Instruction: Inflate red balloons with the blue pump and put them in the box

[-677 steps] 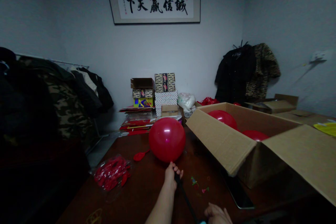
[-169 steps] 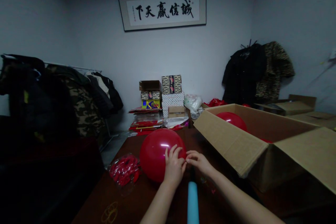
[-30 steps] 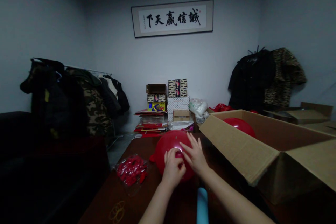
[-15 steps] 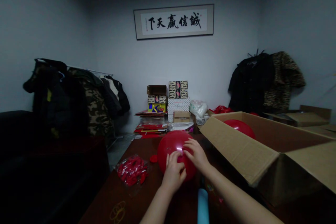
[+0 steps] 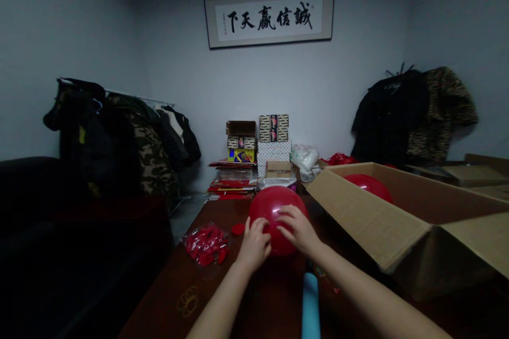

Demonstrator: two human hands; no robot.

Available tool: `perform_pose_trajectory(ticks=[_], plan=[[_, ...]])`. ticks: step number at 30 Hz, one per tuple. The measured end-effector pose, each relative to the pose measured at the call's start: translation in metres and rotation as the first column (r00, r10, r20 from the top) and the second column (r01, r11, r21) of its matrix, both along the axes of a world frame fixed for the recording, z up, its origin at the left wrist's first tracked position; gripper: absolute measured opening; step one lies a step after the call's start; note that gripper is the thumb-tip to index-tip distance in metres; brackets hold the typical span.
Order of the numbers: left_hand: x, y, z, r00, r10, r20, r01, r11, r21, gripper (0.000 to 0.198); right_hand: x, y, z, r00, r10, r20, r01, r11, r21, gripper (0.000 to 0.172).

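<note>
above table (image 5: 170, 275), left hand (image 5: 254, 246), right hand (image 5: 296, 230), fingers (image 5: 284, 217) spread on red balloon (image 5: 274, 209)

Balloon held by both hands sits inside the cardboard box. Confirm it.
Wrong place: the head view shows the balloon held by the left hand and right hand outside the box, to its left. A second balloon lies inside.

The left hand (image 5: 254, 246) and right hand (image 5: 297, 229) are gripping an inflated red balloon (image 5: 270, 207) over the wooden counter (image 5: 159, 296), near a blue balloon pump (image 5: 310, 302) and a clear bag of deflated red balloons (image 5: 205, 244).
</note>
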State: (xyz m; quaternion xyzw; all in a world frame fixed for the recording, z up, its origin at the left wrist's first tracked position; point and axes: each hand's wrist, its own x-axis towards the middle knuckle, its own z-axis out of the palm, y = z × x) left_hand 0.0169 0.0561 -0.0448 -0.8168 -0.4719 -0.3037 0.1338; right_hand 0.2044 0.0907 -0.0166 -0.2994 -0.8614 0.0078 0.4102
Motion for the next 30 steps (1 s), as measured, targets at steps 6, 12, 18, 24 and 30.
perform_pose_trajectory(ticks=[6,12,18,24,30], plan=[[-0.022,-0.018,-0.032,0.996,0.086,-0.018,-0.085,0.996,0.024,0.012,-0.003,-0.049,-0.055,0.978,0.139,0.153,-0.133,0.990,-0.051,0.020],[-0.033,-0.038,-0.057,0.975,0.221,0.024,-0.222,0.974,0.054,0.013,-0.026,-0.063,-0.110,0.947,0.162,0.278,-0.095,0.966,-0.241,0.022],[-0.042,-0.049,-0.073,0.946,0.310,0.100,-0.317,0.946,0.067,0.012,-0.054,-0.064,-0.147,0.937,0.133,0.324,-0.034,0.955,-0.294,0.025],[-0.048,-0.050,-0.077,0.929,0.346,0.128,-0.357,0.932,0.070,0.009,-0.083,-0.053,-0.171,0.914,0.018,0.404,0.117,0.944,-0.308,0.017],[-0.055,-0.049,-0.075,0.932,0.339,0.129,-0.349,0.935,0.064,0.010,-0.102,-0.045,-0.181,0.885,-0.138,0.444,0.288,0.912,-0.292,0.021]])
